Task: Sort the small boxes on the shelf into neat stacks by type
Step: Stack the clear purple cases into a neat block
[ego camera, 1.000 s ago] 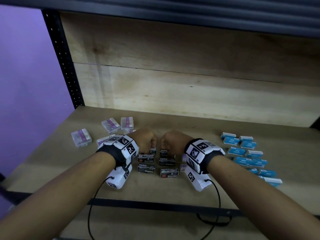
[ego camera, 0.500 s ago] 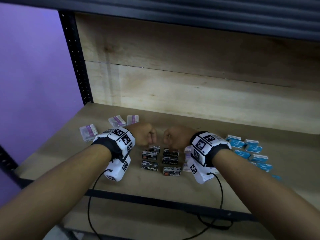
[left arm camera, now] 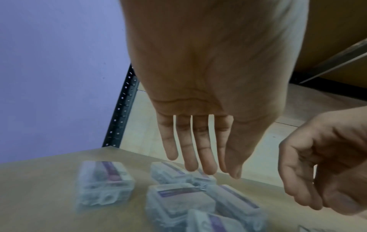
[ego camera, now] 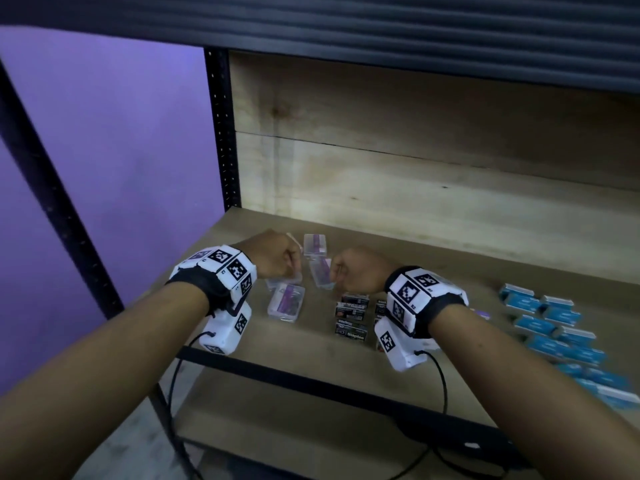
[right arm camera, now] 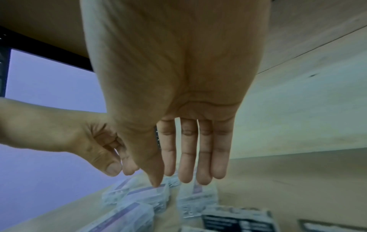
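Several clear plastic boxes with purple labels [ego camera: 286, 301] [left arm camera: 103, 183] [right arm camera: 147, 196] lie clustered on the left of the wooden shelf [ego camera: 433, 265]. My left hand [ego camera: 289, 268] [left arm camera: 202, 157] hovers over them with its fingers straight and pointing down, holding nothing. My right hand [ego camera: 341, 275] [right arm camera: 188, 164] hangs the same way beside it, its thumb tip just over one clear box; whether they touch, I cannot tell. Black staple boxes [ego camera: 350, 332] [right arm camera: 236, 219] sit in rows under my right wrist. Blue boxes [ego camera: 547, 317] lie scattered at the right.
A black perforated upright [ego camera: 221, 133] stands at the shelf's back left corner, with a purple wall beyond it. A wooden back panel [ego camera: 415, 185] closes the rear. A black rail [ego camera: 311, 382] edges the front, and cables hang from both wrist units.
Both hands have moved left and back, from over the black staple boxes to over the clear boxes. The head view has swung left and closer.
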`<state>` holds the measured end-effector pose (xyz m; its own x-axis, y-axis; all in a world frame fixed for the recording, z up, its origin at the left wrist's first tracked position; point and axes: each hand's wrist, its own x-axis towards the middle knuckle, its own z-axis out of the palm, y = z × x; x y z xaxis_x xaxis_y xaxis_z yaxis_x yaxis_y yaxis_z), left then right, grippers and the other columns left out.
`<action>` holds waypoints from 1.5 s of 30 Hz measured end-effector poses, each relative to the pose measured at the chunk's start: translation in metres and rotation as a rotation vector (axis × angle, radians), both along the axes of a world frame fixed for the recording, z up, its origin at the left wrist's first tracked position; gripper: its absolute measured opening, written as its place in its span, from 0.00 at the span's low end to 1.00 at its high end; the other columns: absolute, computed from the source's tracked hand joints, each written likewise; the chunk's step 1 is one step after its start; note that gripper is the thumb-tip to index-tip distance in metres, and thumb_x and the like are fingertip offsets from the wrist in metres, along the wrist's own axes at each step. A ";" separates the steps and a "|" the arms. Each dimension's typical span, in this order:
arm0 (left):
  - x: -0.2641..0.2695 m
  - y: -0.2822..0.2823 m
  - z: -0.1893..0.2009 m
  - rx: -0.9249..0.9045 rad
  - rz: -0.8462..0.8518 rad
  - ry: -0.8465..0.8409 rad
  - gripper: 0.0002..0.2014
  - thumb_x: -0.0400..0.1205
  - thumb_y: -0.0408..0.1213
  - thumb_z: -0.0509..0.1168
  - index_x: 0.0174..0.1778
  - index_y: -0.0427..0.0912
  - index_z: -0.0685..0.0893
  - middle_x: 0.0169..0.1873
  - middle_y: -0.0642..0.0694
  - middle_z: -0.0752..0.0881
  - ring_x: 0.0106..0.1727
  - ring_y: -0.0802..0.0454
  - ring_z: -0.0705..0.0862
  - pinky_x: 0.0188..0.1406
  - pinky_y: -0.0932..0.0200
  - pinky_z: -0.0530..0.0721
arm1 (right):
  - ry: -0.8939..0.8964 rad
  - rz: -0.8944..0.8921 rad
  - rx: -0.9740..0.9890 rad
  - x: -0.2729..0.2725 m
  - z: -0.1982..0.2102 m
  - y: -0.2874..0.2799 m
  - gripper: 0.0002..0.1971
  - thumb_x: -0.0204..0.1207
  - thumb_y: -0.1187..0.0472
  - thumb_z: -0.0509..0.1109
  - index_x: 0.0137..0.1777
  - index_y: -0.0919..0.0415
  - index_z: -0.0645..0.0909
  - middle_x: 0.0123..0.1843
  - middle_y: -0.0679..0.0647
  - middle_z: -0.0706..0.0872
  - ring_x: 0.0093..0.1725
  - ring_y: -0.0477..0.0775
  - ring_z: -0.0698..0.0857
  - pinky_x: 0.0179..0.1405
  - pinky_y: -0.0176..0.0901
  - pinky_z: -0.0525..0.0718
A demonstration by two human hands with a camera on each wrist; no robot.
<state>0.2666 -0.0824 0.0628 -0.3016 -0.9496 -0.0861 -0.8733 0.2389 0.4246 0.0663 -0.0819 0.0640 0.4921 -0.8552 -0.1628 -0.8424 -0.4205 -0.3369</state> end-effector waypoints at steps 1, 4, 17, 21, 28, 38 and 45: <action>0.010 0.000 -0.002 -0.010 0.016 0.000 0.05 0.75 0.35 0.72 0.44 0.46 0.89 0.42 0.53 0.88 0.48 0.53 0.87 0.54 0.57 0.85 | -0.008 -0.001 0.005 0.009 -0.001 0.001 0.09 0.75 0.72 0.67 0.50 0.64 0.86 0.44 0.51 0.83 0.41 0.48 0.80 0.41 0.37 0.77; 0.040 -0.001 -0.009 -0.022 0.065 -0.005 0.06 0.76 0.36 0.71 0.48 0.45 0.88 0.44 0.52 0.86 0.48 0.54 0.85 0.49 0.61 0.81 | 0.001 0.003 0.026 0.036 -0.007 0.003 0.07 0.75 0.68 0.68 0.49 0.63 0.85 0.48 0.54 0.87 0.46 0.52 0.83 0.48 0.43 0.83; 0.056 -0.018 -0.046 -0.071 -0.009 -0.047 0.20 0.77 0.43 0.71 0.65 0.46 0.81 0.61 0.46 0.79 0.61 0.47 0.78 0.58 0.57 0.76 | 0.032 -0.117 0.062 0.085 -0.034 0.008 0.20 0.67 0.59 0.77 0.57 0.65 0.81 0.56 0.60 0.86 0.54 0.60 0.85 0.57 0.55 0.85; 0.046 -0.029 -0.051 -0.065 -0.070 -0.055 0.27 0.76 0.46 0.72 0.70 0.44 0.78 0.67 0.43 0.78 0.66 0.44 0.78 0.63 0.53 0.77 | -0.046 -0.128 0.082 0.077 -0.038 0.009 0.24 0.67 0.57 0.79 0.62 0.57 0.77 0.58 0.48 0.82 0.54 0.49 0.80 0.52 0.41 0.78; 0.041 -0.038 -0.055 0.009 -0.059 -0.051 0.28 0.76 0.45 0.73 0.72 0.44 0.76 0.67 0.42 0.81 0.66 0.44 0.80 0.64 0.53 0.79 | -0.061 -0.123 0.118 0.066 -0.040 0.011 0.27 0.65 0.51 0.80 0.64 0.50 0.79 0.54 0.43 0.79 0.52 0.44 0.76 0.48 0.35 0.70; 0.042 -0.028 -0.044 -0.019 -0.089 -0.083 0.32 0.65 0.32 0.79 0.67 0.42 0.82 0.59 0.44 0.86 0.58 0.46 0.84 0.56 0.55 0.84 | 0.014 -0.107 0.103 0.066 -0.030 0.015 0.28 0.61 0.51 0.84 0.59 0.56 0.79 0.47 0.44 0.78 0.46 0.46 0.76 0.36 0.36 0.71; 0.053 -0.008 -0.041 -0.048 -0.124 -0.045 0.30 0.65 0.27 0.78 0.64 0.46 0.80 0.58 0.46 0.79 0.58 0.50 0.80 0.55 0.54 0.83 | 0.027 -0.091 0.088 0.068 -0.028 0.017 0.19 0.63 0.54 0.83 0.52 0.54 0.82 0.51 0.48 0.83 0.48 0.46 0.80 0.35 0.35 0.72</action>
